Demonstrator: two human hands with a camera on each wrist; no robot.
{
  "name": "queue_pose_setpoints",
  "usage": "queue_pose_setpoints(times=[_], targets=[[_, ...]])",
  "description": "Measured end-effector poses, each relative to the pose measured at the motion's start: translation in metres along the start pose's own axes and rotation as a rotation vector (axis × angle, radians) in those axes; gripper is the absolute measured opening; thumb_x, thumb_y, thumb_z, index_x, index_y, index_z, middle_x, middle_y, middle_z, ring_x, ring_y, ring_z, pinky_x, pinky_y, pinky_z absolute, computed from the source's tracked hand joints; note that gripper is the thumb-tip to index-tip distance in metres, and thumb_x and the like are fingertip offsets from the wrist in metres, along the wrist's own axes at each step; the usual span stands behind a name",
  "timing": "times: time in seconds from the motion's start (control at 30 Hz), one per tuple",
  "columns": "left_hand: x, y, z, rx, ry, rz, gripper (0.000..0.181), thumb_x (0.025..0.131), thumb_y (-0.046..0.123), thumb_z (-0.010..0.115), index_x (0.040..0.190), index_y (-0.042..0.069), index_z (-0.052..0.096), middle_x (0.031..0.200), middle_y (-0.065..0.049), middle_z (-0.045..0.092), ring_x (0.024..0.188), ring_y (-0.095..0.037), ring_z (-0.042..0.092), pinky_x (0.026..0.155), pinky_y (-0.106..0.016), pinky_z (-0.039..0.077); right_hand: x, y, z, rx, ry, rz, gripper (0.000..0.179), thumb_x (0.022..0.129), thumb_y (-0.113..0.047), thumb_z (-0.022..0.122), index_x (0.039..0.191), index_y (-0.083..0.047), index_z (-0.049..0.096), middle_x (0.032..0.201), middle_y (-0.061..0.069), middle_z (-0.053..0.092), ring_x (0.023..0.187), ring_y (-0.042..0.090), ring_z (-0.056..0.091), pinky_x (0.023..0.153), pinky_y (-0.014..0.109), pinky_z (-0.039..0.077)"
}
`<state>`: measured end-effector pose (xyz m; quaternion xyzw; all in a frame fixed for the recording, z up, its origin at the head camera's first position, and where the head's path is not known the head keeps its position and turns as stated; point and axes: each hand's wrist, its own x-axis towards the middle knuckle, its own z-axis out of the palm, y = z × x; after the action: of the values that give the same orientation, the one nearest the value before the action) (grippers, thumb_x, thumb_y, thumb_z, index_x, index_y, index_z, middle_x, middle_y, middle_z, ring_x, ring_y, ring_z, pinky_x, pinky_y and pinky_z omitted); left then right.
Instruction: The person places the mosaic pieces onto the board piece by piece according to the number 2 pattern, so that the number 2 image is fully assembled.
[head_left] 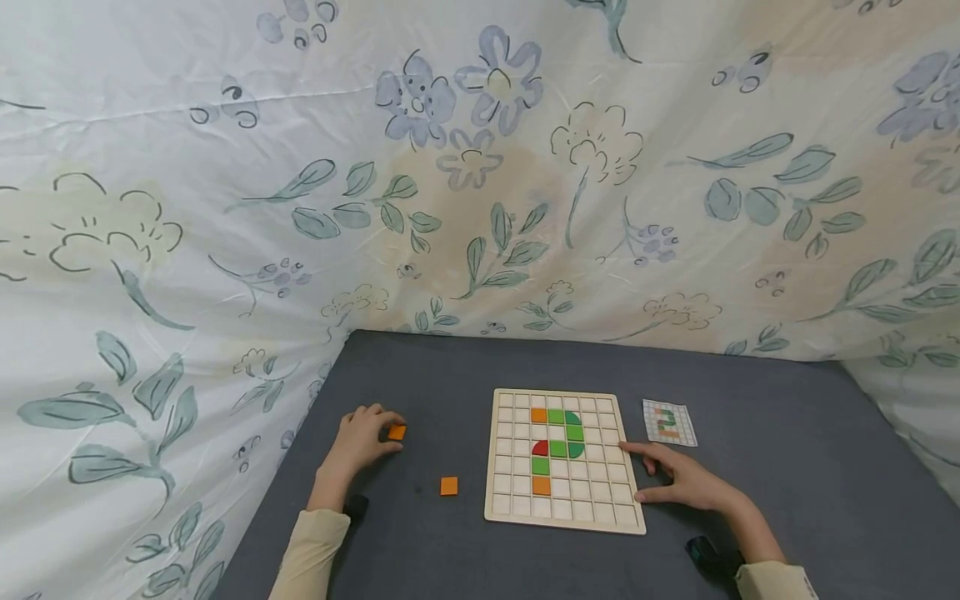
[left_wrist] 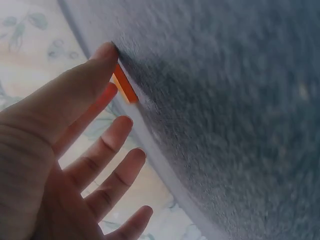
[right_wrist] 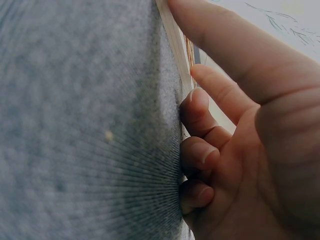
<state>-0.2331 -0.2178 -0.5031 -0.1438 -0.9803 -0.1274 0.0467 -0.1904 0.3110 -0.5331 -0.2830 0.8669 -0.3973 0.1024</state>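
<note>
My left hand [head_left: 362, 440] rests at the left of the dark table, thumb and index finger around a small orange square tile [head_left: 397, 432]. Edge-on in the left wrist view, this orange tile [left_wrist: 126, 85] lies between the thumb and index tips, close to the tabletop; the other fingers are spread. A second orange tile [head_left: 448, 486] lies flat to the right of that hand. My right hand [head_left: 678, 479] touches the right edge of a wooden grid board [head_left: 628, 508] with thumb and extended index finger. Its other fingers are bent, as the right wrist view shows.
Several green, orange and red pieces sit in the board's squares, among them a green square [head_left: 558, 449] and a red rounded piece [head_left: 541, 448]. A pattern card [head_left: 670, 423] lies right of the board. Floral cloth [head_left: 495, 250] hangs behind the table [head_left: 435, 367].
</note>
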Motion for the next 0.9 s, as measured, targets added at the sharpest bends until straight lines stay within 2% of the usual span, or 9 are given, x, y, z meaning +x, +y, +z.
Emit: queue_pose_setpoints(times=[0.43, 0.9], targets=[[0.003, -0.015, -0.004, 0.015, -0.007, -0.011, 0.029, 0.072, 0.029, 0.079, 0.098, 0.020, 0.070, 0.091, -0.002, 0.056, 0.087, -0.024, 0.050, 0.090, -0.060, 0.035, 0.000, 0.000, -0.001, -0.003, -0.001, -0.015, 0.070, 0.079, -0.029, 0.073, 0.139, -0.007, 0.042, 0.083, 0.006, 0.043, 0.069, 0.014, 0.038, 0.052, 0.025, 0.029], [-0.001, -0.010, -0.006, 0.025, 0.011, 0.017, 0.023, 0.071, 0.029, 0.080, 0.088, 0.018, 0.071, 0.087, 0.000, 0.058, 0.085, -0.023, 0.051, 0.089, -0.058, 0.037, 0.000, 0.000, 0.000, -0.020, 0.004, -0.013, 0.071, 0.079, -0.030, 0.073, 0.139, -0.008, 0.042, 0.084, 0.007, 0.043, 0.070, 0.014, 0.038, 0.052, 0.026, 0.030]])
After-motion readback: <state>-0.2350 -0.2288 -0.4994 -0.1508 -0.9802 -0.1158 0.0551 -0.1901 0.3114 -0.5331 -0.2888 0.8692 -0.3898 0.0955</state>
